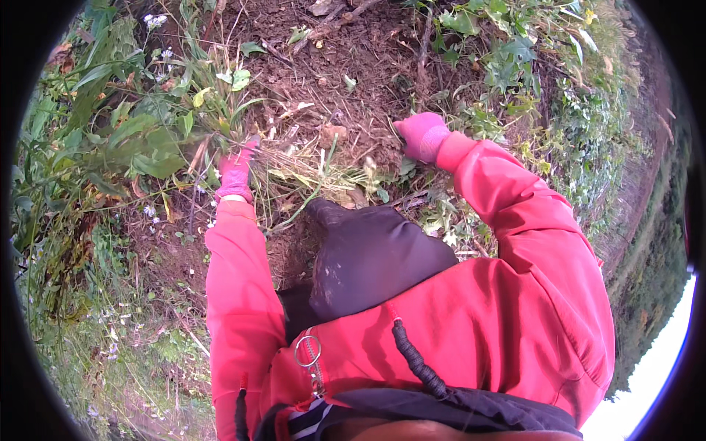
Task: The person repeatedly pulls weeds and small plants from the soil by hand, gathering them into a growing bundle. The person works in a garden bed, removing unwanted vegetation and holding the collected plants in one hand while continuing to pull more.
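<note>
My left hand [237,168], in a pink knit glove, is closed around a tuft of grass and weed stems [223,118] at the left edge of the bare soil. Dry cut-looking stalks [292,160] lie just right of it, beside a long green stem [317,190]. My right hand [423,135], in a matching glove, is held low over the dirt with its fingers curled. Whether it grips anything is hidden by the back of the glove. Reddish-brown soil [342,71] with loose roots spreads between and beyond both hands.
Tall leafy weeds [149,138] with small white flowers stand on the left. Leafy vines [513,60] grow at the upper right. A branch [336,25] lies on the soil at the top. My dark-trousered knee [380,253] is bent below the stalks.
</note>
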A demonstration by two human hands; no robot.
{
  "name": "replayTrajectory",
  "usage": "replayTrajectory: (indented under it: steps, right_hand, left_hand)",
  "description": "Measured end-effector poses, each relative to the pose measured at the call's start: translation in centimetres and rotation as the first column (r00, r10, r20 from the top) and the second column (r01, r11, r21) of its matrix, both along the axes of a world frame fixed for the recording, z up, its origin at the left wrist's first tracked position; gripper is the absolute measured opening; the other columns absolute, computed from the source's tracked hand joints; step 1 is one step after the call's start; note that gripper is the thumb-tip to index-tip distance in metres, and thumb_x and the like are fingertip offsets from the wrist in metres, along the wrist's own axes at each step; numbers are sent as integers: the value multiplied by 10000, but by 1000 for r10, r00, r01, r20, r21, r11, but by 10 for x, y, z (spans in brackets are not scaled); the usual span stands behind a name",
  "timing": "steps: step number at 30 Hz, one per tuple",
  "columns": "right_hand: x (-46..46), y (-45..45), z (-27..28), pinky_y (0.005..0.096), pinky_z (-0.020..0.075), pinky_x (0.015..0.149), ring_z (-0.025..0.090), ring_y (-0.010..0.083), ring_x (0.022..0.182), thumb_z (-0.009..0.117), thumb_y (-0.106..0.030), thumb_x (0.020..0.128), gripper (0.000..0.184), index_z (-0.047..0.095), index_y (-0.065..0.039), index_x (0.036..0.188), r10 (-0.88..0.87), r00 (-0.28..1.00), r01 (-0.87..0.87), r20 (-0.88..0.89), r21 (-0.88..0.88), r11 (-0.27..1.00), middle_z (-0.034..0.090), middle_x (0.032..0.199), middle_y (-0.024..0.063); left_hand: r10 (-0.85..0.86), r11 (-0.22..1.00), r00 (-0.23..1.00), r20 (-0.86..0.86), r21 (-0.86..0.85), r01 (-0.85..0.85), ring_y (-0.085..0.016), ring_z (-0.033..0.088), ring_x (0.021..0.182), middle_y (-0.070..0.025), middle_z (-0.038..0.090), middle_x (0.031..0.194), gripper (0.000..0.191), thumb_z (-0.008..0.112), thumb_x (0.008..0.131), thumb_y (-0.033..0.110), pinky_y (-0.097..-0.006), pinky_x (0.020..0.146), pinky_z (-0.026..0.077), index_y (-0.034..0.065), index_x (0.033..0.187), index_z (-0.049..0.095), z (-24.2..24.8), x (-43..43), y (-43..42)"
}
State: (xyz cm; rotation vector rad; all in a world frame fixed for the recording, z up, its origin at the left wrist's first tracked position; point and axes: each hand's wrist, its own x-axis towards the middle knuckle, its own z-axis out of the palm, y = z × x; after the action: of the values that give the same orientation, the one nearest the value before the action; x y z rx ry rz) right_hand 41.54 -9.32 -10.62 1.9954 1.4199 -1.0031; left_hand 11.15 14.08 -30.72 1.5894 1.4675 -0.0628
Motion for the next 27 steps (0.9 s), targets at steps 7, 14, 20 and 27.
replayTrajectory:
  steps: [7,14,20,27]
  right_hand:
    - [-20,-73,19,442,510,758,645,339,863,643,-252,711,289,625,-77,940,-81,993,58,-89,-239,969,665,882,153]
    - [-20,39,32,435,501,776,629,338,895,633,-273,760,345,554,-72,1029,-262,961,276,-85,319,907,651,874,171]
    - [45,53,0,395,501,868,587,296,1093,639,-308,804,745,275,-134,1431,-593,729,451,343,410,792,288,1474,165]
    - [82,68,-41,377,393,1031,496,296,1219,629,-270,779,698,359,-41,1380,-737,659,716,146,179,675,505,1319,170]
  left_hand:
    - [-30,999,999,-16,-41,30,-353,558,1066,-234,598,1154,868,792,598,545,-387,935,411,-76,1159,560,3,-1,4]
    - [-37,999,997,62,6,36,-353,553,1097,-211,603,1170,837,709,663,586,-388,959,400,-64,1170,564,38,7,-5]
    - [-107,994,993,51,2,107,-367,554,1102,-216,610,1154,835,607,708,670,-402,962,397,-56,1121,606,44,12,-10]
    - [-83,996,995,-54,-28,81,-356,546,1106,-236,587,1175,856,693,650,613,-388,952,408,-64,1158,566,15,5,1]
